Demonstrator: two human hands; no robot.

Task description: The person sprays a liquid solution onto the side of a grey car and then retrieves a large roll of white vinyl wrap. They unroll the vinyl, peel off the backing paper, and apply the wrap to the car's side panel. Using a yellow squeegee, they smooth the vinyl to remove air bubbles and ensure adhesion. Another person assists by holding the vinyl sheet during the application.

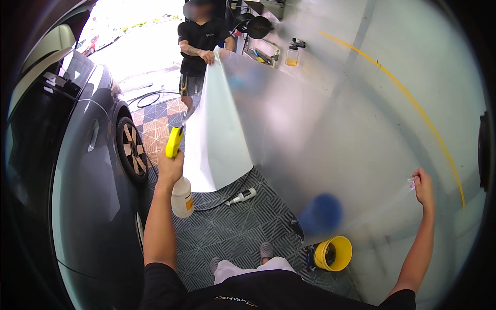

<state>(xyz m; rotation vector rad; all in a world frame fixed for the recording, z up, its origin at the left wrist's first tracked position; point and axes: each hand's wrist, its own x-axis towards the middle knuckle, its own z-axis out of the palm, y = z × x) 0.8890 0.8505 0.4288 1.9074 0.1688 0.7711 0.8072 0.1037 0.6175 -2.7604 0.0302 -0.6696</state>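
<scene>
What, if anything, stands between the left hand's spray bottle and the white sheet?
Nothing visible does: the spray bottle, held in the left hand, partly overlaps the left edge of the white sheet in view. The gap's depth cannot be told. The right hand, holding translucent film, is off to the right.

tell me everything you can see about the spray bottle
The spray bottle has a yellow trigger head, a dark nozzle and a whitish, plastic-looking body with an orange-toned label. The left hand grips it near the neck, head uppermost, nozzle pointing forward. It is held above the floor; its fill level can't be told.
</scene>
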